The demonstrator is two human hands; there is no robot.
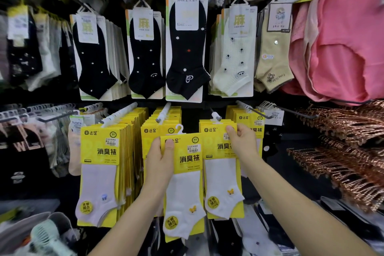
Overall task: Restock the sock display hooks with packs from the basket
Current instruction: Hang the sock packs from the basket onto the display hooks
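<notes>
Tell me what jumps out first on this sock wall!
Bright yellow sock packs fill the lower hooks, and the left hand holds one loose pack in the middle while the right hand pinches a hanging pack beside it. Big pink underwear glows at the upper right.

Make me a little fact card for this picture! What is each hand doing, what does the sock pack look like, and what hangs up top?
Left hand: left hand holds the yellow pack by its upper left edge, thumb on the front
Held pack: white sock with a small yellow butterfly; its white hanger is on no peg
Right hand: right hand grips the top of the hanging pack below the right peg
Top row: black dotted socks, then paler ones
Far right: pink garments
</notes>
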